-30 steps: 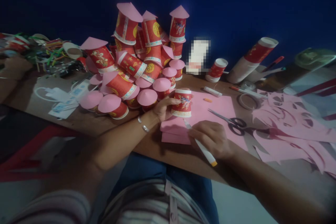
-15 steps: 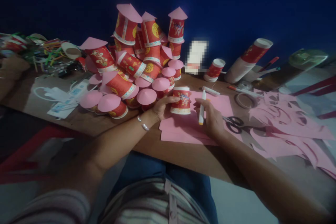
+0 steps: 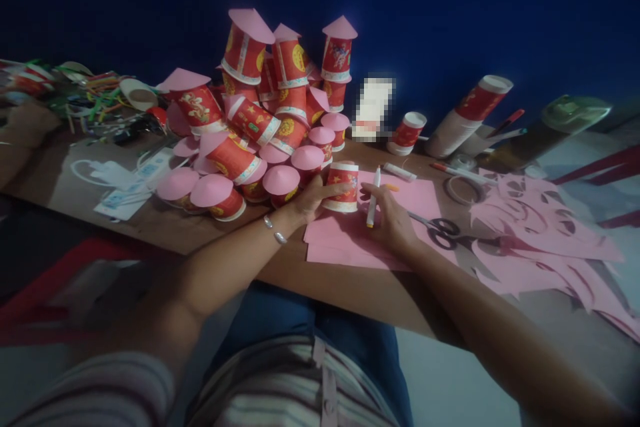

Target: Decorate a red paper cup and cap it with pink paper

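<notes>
Red paper cup (image 3: pixel 343 175), one, gripped in our left hand (image 3: pixel 316 200) over pink sheets (image 3: pixel 335 240); our right hand (image 3: pixel 394 219), just beside, holds a white pen (image 3: pixel 373 208).

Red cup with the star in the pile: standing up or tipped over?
Tipped over: the red cup slants, pink cone toward the left, white rim lower right.

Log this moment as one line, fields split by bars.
left hand: holds red cup | right hand: holds marker | below hands: pink sheets | beside right hand: scissors
</notes>
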`<state>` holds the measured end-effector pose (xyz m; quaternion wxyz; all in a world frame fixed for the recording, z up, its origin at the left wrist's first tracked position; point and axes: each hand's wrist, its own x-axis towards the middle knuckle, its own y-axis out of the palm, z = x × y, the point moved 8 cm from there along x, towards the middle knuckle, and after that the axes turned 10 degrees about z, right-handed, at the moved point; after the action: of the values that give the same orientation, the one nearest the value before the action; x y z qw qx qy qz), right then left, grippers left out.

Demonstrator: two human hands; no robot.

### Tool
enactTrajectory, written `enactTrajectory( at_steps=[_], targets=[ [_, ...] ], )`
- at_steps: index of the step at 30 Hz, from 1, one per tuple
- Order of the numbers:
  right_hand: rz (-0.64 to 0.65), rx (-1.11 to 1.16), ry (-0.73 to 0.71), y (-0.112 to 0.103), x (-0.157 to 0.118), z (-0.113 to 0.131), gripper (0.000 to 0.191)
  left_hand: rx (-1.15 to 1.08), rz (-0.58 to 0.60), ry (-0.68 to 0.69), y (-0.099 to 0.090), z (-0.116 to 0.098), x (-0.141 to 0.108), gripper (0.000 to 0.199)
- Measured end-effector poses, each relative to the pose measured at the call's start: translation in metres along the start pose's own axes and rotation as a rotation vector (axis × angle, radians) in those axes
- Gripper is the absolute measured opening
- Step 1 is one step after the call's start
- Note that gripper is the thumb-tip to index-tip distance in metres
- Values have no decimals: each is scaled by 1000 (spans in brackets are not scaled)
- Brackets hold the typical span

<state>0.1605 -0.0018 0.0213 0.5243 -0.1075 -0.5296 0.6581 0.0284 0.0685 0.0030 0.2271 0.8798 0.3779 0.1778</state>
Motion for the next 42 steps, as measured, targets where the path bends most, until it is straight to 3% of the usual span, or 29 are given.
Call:
enactTrajectory(
  at_steps=[7,16,24,31,37,42],
  targets=[
    [-42,4,-7,2,1,7,78,99,-5,18,-2,0,-1,62],
    [-20,18,-55,2,5,12,90,287,-106,23,-6,-3,-4,68],
    [33,40,13,1,6,10,86,295,-35,36,-6,1,-5,59],
    [-71,65,20,-3,7,10,80,164,58,103,-3,4,0,47],
    [-38,31,38,6,7,0,85,142,52,105,-6,5,2,49],
    [-29,50,41,7,6,-8,82,161,149,36,5,5,-1,55]
  ],
)
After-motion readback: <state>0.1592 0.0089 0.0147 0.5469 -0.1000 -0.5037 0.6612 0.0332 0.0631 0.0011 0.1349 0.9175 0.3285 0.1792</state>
